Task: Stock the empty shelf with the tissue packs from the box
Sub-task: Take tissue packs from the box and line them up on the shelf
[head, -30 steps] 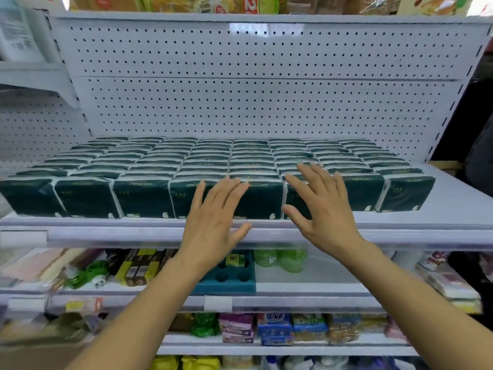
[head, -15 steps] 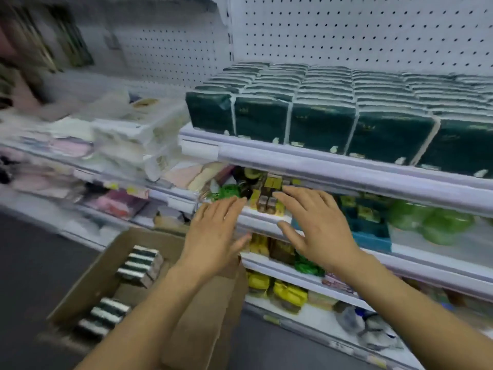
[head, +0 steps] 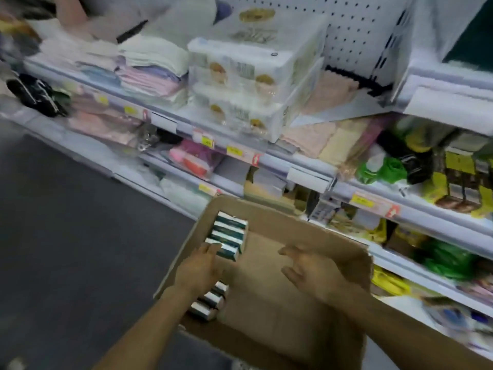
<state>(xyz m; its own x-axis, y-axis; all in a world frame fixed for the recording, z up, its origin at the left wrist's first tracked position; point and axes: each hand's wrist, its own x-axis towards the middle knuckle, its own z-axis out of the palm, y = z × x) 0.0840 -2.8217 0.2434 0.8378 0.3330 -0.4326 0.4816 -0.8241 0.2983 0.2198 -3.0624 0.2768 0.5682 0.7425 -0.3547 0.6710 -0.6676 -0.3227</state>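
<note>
Shop aisle with dark floor (head: 66,236); white shelving (head: 306,166) carries folded cloths, wrapped white paper-goods bundles (head: 240,84) and mixed packaged goods. An open cardboard box (head: 280,289) stands on the floor before the shelves. Along its left wall lie dark green tissue packs in two groups, a far stack (head: 229,236) and a near row (head: 210,303). The left hand (head: 200,268), fingers extended, reaches the nearest pack of the far stack; contact is blurred. The right hand (head: 312,273) hovers over the bare box bottom, fingers loosely spread, holding nothing.
</note>
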